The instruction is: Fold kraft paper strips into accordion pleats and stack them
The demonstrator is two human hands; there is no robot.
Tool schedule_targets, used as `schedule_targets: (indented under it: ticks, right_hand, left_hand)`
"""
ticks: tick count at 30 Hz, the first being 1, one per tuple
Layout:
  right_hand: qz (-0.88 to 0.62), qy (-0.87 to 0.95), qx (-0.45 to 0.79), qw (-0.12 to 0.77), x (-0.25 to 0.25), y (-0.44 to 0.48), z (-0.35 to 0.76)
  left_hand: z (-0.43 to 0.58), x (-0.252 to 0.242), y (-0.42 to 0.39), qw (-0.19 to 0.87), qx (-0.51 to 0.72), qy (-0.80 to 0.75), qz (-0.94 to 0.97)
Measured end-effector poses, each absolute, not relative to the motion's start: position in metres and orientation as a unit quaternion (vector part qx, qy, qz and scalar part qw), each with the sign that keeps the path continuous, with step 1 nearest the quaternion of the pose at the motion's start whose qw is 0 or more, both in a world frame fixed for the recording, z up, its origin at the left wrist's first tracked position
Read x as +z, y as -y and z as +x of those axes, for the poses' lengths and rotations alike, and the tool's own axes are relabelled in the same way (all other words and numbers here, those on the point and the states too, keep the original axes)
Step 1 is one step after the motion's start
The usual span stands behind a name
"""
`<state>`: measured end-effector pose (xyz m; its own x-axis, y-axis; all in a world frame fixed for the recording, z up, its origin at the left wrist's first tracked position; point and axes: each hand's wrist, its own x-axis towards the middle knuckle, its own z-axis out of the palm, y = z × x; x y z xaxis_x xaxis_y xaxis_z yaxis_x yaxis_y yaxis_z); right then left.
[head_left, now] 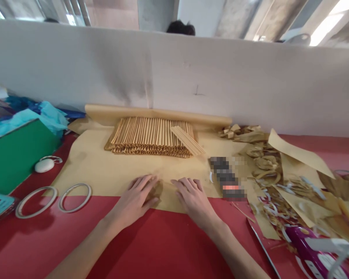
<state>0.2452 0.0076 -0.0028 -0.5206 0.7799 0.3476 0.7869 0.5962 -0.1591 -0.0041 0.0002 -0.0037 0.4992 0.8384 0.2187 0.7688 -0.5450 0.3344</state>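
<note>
My left hand [139,195] rests on a sheet of brown kraft paper [95,166], fingers stretched forward and nothing seen in them. Level with it, a short gap to the right, my right hand [193,197] lies on the same sheet near its front edge, fingers spread and also without anything visible in them. Beyond both hands sits a pile of pleated brown paper [145,133], its folds standing in rows. A narrow folded paper strip [187,140] lies slanted across the pile's right end. Neither hand touches the pile.
Two tape rolls [36,202] lie at left, near a white round case [44,165] and a green box [20,155]. A pixelated dark object [227,178], paper scraps [267,162], a blade-like metal strip [263,246] and a purple tool [311,248] are right. A low wall [174,73] stands behind.
</note>
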Motion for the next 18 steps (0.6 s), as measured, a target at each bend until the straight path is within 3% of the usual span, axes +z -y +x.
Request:
schedule_targets:
  ticks: [12,18]
  right_hand:
    - [-0.428,0.824,-0.089,0.361,0.018,0.0,0.24]
    - [-0.392,0.866,-0.068,0.303,0.021,0.007,0.241]
  left_hand:
    - [-0.003,0.015,0.004,-0.029,0.308,-0.44,0.843]
    - [-0.007,0.018,0.004,0.01,0.284,-0.417,0.864]
